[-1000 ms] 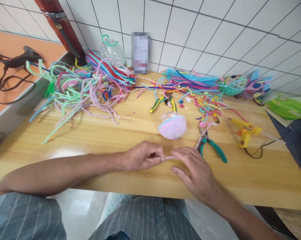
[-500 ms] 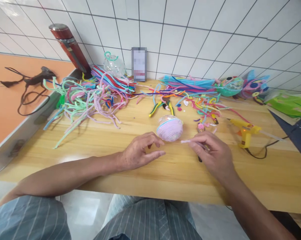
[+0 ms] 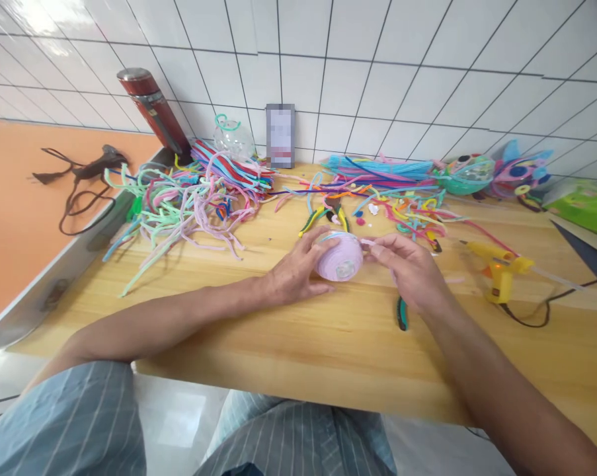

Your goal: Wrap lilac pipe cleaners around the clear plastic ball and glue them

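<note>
Hands meet at the ball [image 3: 338,259]
Left hand [image 3: 298,272] now cups the pink ball on the bench [image 3: 278,347]; right grip [image 3: 408,270], pinching a short pink stem [image 3: 368,242], has come alongside.

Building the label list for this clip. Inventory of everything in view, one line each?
wrapped ball: 1, lilac, table centre
pipe-cleaner stub: 1, pink, at the ball's right side
left heap: many pipe cleaners, mixed pastels, back left
right heap: many pipe cleaners, mostly blue and pink, back right
glue gun: 1, yellow, table right
pliers: 1, green handles, front centre, partly hidden
cutters: 1, yellow-black handles, behind ball
flask: 1, red, back left
clear ball: 1, green hook, by wall
decorated balls: 2, teal and blue-pink, back right
table: 1, light wood
left hand: cups wrapped ball
right hand: fingers pinch stub
</note>
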A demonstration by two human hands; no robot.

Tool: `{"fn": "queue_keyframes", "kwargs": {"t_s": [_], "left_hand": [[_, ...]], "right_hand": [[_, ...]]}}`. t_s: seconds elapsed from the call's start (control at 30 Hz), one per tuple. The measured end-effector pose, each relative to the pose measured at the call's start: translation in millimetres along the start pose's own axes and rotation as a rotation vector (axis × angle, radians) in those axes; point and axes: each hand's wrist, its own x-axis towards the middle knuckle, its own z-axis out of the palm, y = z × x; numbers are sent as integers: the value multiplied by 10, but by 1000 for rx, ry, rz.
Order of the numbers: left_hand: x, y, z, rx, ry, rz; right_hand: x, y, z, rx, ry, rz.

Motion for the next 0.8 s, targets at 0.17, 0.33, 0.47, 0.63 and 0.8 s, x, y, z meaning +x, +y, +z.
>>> {"fn": "queue_keyframes", "kwargs": {"t_s": [0.17, 0.33, 0.47, 0.63, 0.8], "left_hand": [[117, -13, -102, -230, 24, -167], [97, 37, -173, -533, -17, -415], [48, 7, -149, -456, 16, -330], [10, -24, -117, -311, 34, -208], [-17, -6, -122, -339, 3, -209]], "right_hand": [[110, -112, 17, -10, -47, -21], [130, -74, 25, 39, -13, 8], [94, 15, 25, -12, 21, -2], [51, 58, 9, -26, -13, 23], [26, 69, 27, -7, -12, 30]]}}
